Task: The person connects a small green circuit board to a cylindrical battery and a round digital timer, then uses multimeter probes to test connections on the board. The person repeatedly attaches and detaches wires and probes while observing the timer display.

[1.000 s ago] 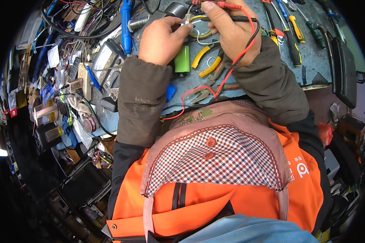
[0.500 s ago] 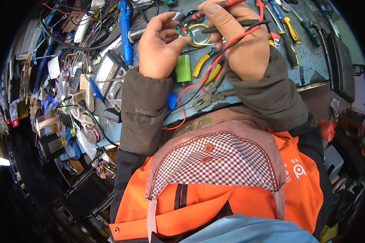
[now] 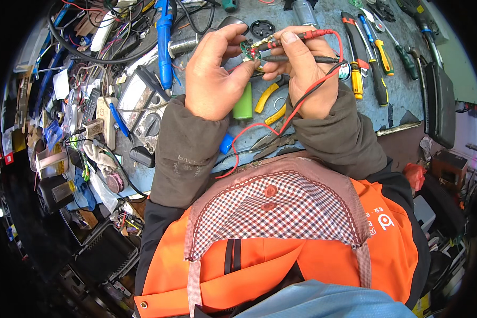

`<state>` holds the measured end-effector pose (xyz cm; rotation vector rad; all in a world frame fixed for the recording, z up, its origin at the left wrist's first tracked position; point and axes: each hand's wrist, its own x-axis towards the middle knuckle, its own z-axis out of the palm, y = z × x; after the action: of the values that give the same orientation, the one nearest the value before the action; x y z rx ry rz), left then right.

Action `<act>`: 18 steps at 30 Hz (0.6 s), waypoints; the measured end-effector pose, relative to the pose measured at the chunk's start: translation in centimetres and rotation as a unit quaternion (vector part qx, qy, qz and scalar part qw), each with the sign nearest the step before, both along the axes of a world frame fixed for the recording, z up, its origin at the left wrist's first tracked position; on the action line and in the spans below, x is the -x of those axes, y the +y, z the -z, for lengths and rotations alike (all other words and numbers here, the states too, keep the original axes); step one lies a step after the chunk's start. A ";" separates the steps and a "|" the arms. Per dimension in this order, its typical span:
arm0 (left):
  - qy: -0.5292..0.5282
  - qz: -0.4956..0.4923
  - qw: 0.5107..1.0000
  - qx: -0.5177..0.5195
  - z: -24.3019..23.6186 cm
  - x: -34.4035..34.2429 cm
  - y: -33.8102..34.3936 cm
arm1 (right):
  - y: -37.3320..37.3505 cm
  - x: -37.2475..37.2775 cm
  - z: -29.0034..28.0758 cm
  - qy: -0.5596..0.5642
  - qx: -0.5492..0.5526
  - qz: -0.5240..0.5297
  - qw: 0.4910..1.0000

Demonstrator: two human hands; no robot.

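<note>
Small round green circuit board (image 3: 247,49) is up off the blue bench (image 3: 331,18), between the two hands. Left hand (image 3: 215,77) has it pinched at the edge, thumb below, fingers curled above; hand mostly closed. Right hand (image 3: 308,74) is closed around two test probes, thumb against fingers: red probe (image 3: 317,34) above, black probe (image 3: 323,59) below. Both point left at the board; red's tip end is right by it, can't tell if either makes contact. Red lead (image 3: 317,82) runs down past the right wrist, then loops left.

Green cylinder (image 3: 243,105) sits just below the hands, yellow-handled pliers (image 3: 267,98) right of it. Black round part (image 3: 262,28) lies beyond the fingers. Left side: blue soldering iron (image 3: 165,50), solder spool (image 3: 182,46), meter with a black knob (image 3: 152,126). Right side: yellow-handled screwdriver (image 3: 357,85) among other hand tools.
</note>
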<state>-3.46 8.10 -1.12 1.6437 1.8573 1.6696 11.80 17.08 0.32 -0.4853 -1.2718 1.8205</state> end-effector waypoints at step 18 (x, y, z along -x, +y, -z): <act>-0.166 0.054 0.984 0.034 -0.4 -0.4 -0.1 | 1.1 -1.0 0.4 0.058 0.055 -0.060 0.995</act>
<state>-3.04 8.03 -0.69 1.3180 1.6170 1.6908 12.77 18.14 -0.11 -0.3638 -1.1465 1.9973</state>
